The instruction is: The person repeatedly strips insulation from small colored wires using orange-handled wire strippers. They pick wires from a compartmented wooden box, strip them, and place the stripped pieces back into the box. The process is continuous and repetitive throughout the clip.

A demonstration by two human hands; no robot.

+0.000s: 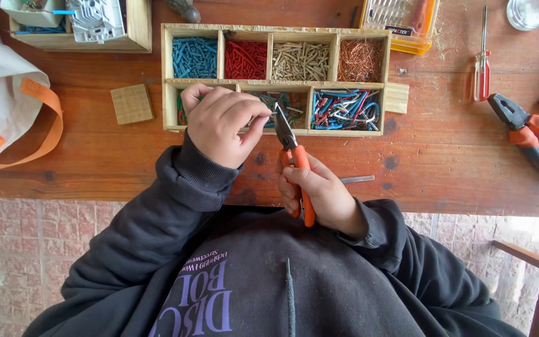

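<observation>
The left hand [223,125] curls knuckles-up over the near edge of the wooden tray [276,31] on the tabletop [438,156] — its grip pinching something too small to tell. The right hand [319,193], just nearer, grips orange-handled pliers [291,150] — tip pointing far, meeting the left fingertips.

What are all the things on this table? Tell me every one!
Wooden tray: one, seven compartments, table middle.
Blue sleeve pieces: many, top-left compartment.
Red sleeve pieces: many, next compartment.
Beige pieces: many, third compartment.
Copper strands: a heap, top-right compartment.
Mixed wires: many, multicoloured, bottom-right compartment.
Wood block: one, tan, left of tray.
Screwdriver: one, red handle, right.
Pliers: one, orange-black, far right.
Cutters: one, orange handles, in right hand.
Left hand: fingers pinching at cutter tip.
Right hand: gripping cutters.
</observation>
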